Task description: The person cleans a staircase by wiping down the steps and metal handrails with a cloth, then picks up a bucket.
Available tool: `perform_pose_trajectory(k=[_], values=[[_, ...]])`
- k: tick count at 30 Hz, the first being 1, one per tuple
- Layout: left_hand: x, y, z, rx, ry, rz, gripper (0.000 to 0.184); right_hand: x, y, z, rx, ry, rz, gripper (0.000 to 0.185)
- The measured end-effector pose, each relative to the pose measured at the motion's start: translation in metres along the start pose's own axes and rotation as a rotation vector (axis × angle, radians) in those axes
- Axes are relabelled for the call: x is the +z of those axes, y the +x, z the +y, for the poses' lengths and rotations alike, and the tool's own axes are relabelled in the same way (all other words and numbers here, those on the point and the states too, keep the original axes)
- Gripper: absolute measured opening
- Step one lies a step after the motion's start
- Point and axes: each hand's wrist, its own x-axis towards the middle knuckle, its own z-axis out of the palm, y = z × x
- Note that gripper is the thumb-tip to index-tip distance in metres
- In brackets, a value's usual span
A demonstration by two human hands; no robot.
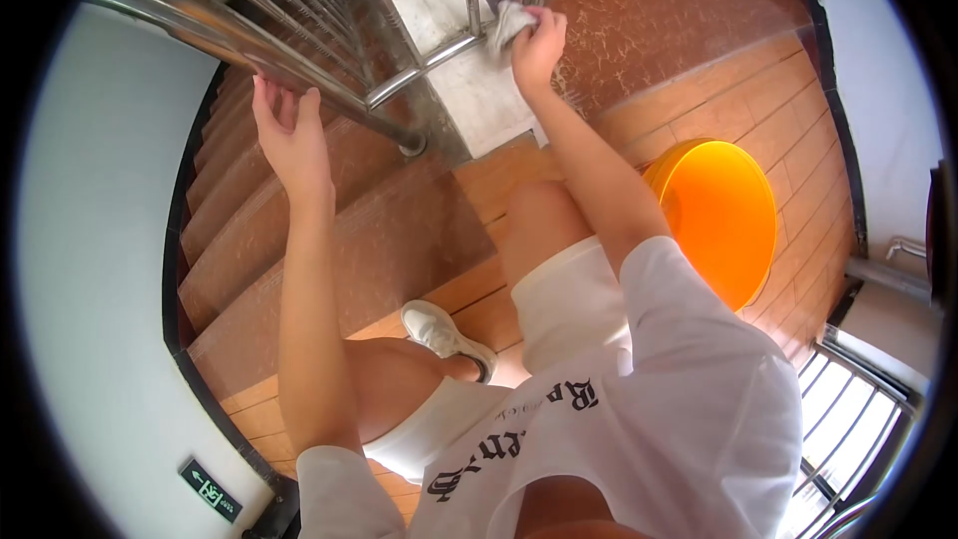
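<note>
My right hand (540, 48) is closed on a crumpled whitish cloth (507, 24). The cloth lies against the lower metal rail (445, 54) of the stair railing, near the base of its upright bars. At the left, my left hand (292, 140) is raised to the shiny metal handrail (230, 36). Its fingertips touch the rail's lower edge, with thumb and fingers apart and nothing held.
Brown steps (329, 250) go down at the left, and more steps (659, 20) rise at the upper right. An orange bucket (720, 225) stands on the tiled landing (798, 155) beside my right arm. A barred window (848, 419) is at lower right.
</note>
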Motion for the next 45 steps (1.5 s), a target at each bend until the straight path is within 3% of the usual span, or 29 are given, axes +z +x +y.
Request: perform_pose_trajectory(k=[5,7,10,14,17,18,21,22,24,25,27,29,31,32,33,34,35,36,37,39,40,42,44,45], values=[[0.002,-0.004,0.012,-0.071,-0.051,0.009,0.076,0.022,0.017,0.012,-0.048,-0.072,-0.070,0.024],[-0.001,-0.001,0.006,-0.073,-0.050,0.002,0.076,0.022,-0.014,0.025,-0.242,-0.175,-0.190,0.023],[0.001,-0.001,0.004,-0.047,-0.028,-0.010,0.077,0.014,-0.028,0.025,-0.237,-0.101,-0.326,0.024],[0.004,-0.001,0.003,-0.052,-0.015,0.006,0.078,0.004,0.029,0.024,-0.255,-0.279,-0.283,0.018],[0.003,-0.002,0.005,-0.049,-0.042,-0.019,0.078,0.008,0.009,0.019,-0.395,-0.423,-0.398,0.018],[0.005,0.000,-0.002,-0.032,-0.003,0.012,0.075,0.015,-0.005,0.024,-0.371,-0.374,-0.334,0.019],[0.007,0.001,-0.005,-0.007,0.041,0.044,0.072,0.021,-0.041,0.036,-0.037,-0.070,-0.242,0.025],[0.008,-0.001,-0.005,0.000,0.052,0.053,0.071,0.018,-0.042,0.037,-0.040,-0.075,-0.238,0.025],[0.010,-0.001,-0.014,0.043,0.073,0.075,0.069,0.017,-0.037,0.034,0.672,0.405,-0.022,0.026],[0.013,0.002,-0.019,0.087,0.097,0.096,0.066,0.006,-0.025,0.022,0.660,0.411,-0.010,0.026],[0.020,0.004,-0.024,0.122,0.106,0.137,0.066,-0.020,0.007,-0.006,0.888,0.876,0.106,0.026],[0.031,0.000,-0.013,0.141,0.107,0.242,0.062,-0.043,0.037,-0.043,0.848,1.210,0.109,0.026],[0.053,-0.017,-0.014,0.048,0.037,0.377,0.054,-0.071,0.049,-0.067,0.856,1.272,0.146,0.028],[0.064,-0.027,-0.019,-0.036,-0.004,0.465,0.050,-0.087,0.053,-0.079,0.937,1.557,0.136,0.032],[0.080,-0.045,-0.011,-0.083,-0.031,0.364,0.047,-0.102,0.056,-0.085,1.013,1.847,0.119,0.036],[0.095,-0.065,-0.002,-0.129,-0.049,0.261,0.043,-0.113,0.052,-0.081,0.880,2.141,0.036,0.039],[0.109,-0.086,0.003,-0.107,-0.028,0.099,0.040,-0.130,0.054,-0.095,0.895,2.142,0.072,0.039],[0.126,-0.102,0.009,-0.080,-0.018,-0.069,0.036,-0.150,0.067,-0.119,1.055,2.046,0.133,0.039],[0.143,-0.117,0.023,-0.091,0.009,-0.090,0.036,-0.165,0.073,-0.131,1.225,1.942,0.199,0.039],[0.167,-0.150,0.057,-0.145,-0.015,-0.389,0.034,-0.196,0.072,-0.139,1.250,1.966,0.167,0.038],[0.177,-0.157,0.077,-0.164,0.006,-0.395,0.034,-0.213,0.074,-0.147,1.351,1.762,0.177,0.037],[0.201,-0.165,0.119,-0.480,-0.120,-0.358,0.038,-0.251,0.079,-0.163,1.427,1.482,0.175,0.036],[0.211,-0.160,0.156,-0.516,-0.072,-0.314,0.036,-0.299,0.076,-0.177,1.436,1.661,0.215,0.037],[0.213,-0.157,0.179,-0.575,-0.033,-0.270,0.034,-0.323,0.081,-0.195,1.447,1.585,0.255,0.038]])
